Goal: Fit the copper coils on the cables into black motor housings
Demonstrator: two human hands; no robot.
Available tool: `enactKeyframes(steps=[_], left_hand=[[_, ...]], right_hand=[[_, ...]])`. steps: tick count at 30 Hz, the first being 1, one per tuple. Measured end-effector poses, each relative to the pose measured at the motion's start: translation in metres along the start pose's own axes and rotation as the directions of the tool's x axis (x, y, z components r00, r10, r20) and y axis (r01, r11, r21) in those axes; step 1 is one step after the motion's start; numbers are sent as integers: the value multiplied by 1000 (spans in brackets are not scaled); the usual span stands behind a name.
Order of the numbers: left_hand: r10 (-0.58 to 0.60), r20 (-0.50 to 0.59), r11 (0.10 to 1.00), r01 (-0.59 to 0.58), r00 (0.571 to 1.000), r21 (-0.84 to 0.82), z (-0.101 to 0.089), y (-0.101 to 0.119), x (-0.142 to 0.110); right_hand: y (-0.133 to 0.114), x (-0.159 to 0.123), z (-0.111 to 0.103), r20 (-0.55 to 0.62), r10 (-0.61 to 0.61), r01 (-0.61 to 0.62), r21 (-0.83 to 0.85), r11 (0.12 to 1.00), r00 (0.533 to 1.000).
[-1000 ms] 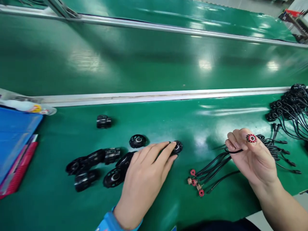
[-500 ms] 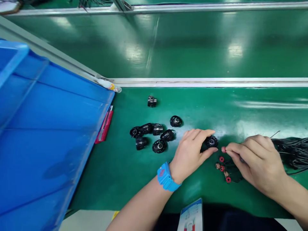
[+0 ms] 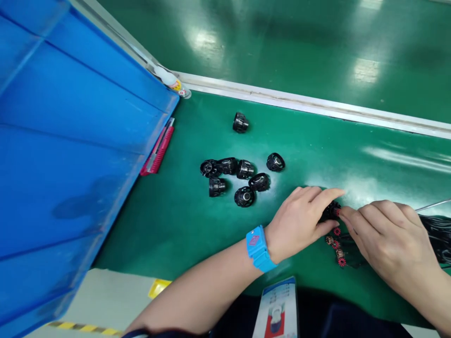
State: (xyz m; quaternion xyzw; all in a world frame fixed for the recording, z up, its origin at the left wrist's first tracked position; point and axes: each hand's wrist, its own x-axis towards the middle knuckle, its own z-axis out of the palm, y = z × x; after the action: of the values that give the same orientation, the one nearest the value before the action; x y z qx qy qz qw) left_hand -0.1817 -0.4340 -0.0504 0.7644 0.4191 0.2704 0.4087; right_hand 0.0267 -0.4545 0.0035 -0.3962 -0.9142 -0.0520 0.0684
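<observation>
My left hand (image 3: pixel 299 220), with a blue strap on its wrist, grips a black plastic housing (image 3: pixel 329 212) between thumb and fingers. My right hand (image 3: pixel 387 234) pinches a small red toothed coil (image 3: pixel 338 212) at the housing's open end; how far it sits inside is hidden by my fingers. A thin metal rod (image 3: pixel 433 205) sticks out behind my right hand, its other end hidden. Below the fingers lie several more red toothed coils (image 3: pixel 341 261) with copper windings and black leads. Black cables (image 3: pixel 437 234) run in a bundle at the right, partly behind my right hand.
Several black housings (image 3: pixel 244 196) lie on the green table (image 3: pixel 169 225) left of my hands, one (image 3: pixel 240 122) farther back. A blue bin (image 3: pixel 70 155) fills the left side. Beside it are a red-handled cutter (image 3: pixel 160 150) and a white tube (image 3: pixel 172 80). A white rail (image 3: pixel 282 101) edges the back.
My right hand has brought the red coil from just beside the housing to its open end. The view has turned and shifted. My left hand keeps its grip.
</observation>
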Motion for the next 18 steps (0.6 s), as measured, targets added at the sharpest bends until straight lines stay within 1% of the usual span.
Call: enactKeyframes(steps=[2,4,6,9,14,18], left_hand=[[12,2,1000,-12,1000,-9,-2,1,-1],[0,-14,1000,0,1000,3,-3,2,-2],[-5,-30,1000,6,1000,17,-2,3,-3],[-2,-57,1000,3,998,22,1,3,-3],[6,-93,999,-3,996,35,6,4,-3],[34,-93,999,-30,995,39,8,4,-3]], right_hand=[[0,3,-4,15,4,-4,1,1000,1000],[-1,6,-8,29,-12,13,-13,1000,1000],[-2,10,-13,43,-35,37,-36,999,998],[-3,14,-18,57,-35,38,-52,998,998],[-4,18,-18,79,-20,22,-23,999,997],[-2,21,-16,95,-16,17,-7,1000,995]])
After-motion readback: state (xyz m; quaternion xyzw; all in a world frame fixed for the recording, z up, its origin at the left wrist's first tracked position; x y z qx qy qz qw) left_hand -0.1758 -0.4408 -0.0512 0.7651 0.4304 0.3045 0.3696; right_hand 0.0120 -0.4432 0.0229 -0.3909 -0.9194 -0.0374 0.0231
